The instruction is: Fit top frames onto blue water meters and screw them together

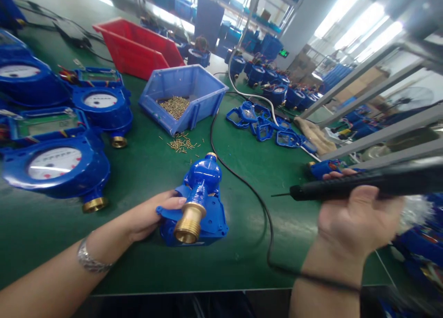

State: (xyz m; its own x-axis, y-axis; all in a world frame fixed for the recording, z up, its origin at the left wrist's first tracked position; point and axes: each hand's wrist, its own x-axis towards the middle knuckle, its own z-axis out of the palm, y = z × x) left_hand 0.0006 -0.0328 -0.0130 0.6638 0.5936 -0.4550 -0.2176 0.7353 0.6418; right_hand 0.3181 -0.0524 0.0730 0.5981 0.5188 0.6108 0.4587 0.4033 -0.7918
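Observation:
My left hand [152, 215] grips the side of a blue water meter [204, 179] that lies on the green table with its brass threaded end towards me. The thumb presses on its plastic housing; the other fingers are partly hidden behind it. In my right hand [353, 216] is a black electric screwdriver [363, 182], held level above the table at the right. Its thin bit points left, apart from the meter. Beyond the meter, loose brass screws [180, 144] lie scattered in front of a blue bin [204, 99], which has a heap of screws inside.
Several blue meters with displays [51, 156] stand at the left. Behind the blue bin is a red bin [138, 50]. A black cable [242, 179] crosses the table, and blue plastic frames [263, 124] lie at the far right. Rows of meters [277, 89] stand beyond.

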